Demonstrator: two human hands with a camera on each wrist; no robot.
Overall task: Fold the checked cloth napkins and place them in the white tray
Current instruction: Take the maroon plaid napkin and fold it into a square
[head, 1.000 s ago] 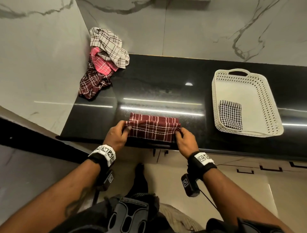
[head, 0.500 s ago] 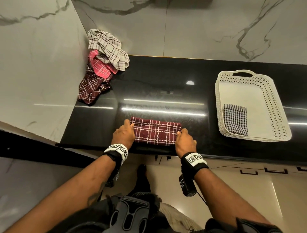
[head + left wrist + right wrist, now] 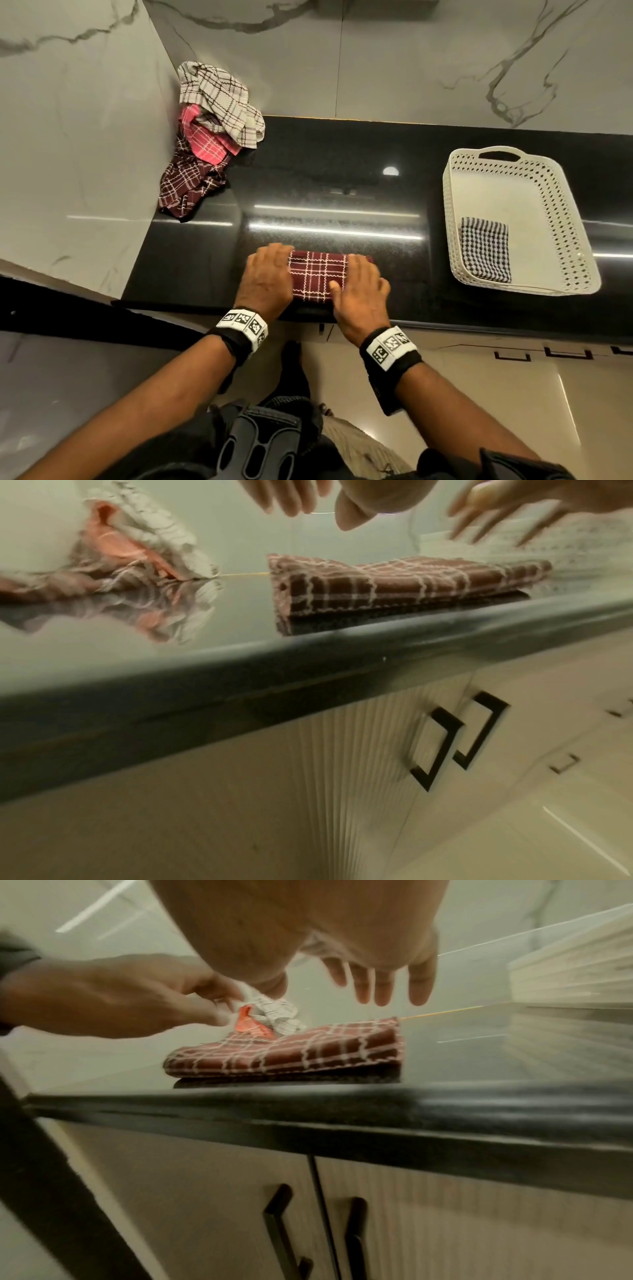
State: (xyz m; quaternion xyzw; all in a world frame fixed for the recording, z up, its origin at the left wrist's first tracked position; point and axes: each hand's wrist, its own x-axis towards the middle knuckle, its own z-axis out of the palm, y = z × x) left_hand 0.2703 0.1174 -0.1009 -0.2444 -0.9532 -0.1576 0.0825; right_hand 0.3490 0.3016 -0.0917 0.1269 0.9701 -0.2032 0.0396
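Note:
A folded maroon checked napkin (image 3: 318, 279) lies flat near the front edge of the black counter (image 3: 325, 185). My left hand (image 3: 269, 274) is over its left end and my right hand (image 3: 359, 284) over its right end. In the wrist views both hands hover just above the napkin (image 3: 394, 584) (image 3: 291, 1049) with straight fingers, holding nothing. The white tray (image 3: 450, 205) stands to the right, with a folded black-and-white checked napkin (image 3: 484, 250) in its near left corner.
A pile of unfolded napkins (image 3: 212, 137), cream, pink and maroon, sits in the back left corner against the marble wall. Bare counter lies between the maroon napkin and the tray. Cabinet doors with black handles (image 3: 281, 1231) are below the counter edge.
My hands let go of the napkin's edges, after laying it flat, and moved inward over its top with fingers straightened. The napkin now lies folded and still.

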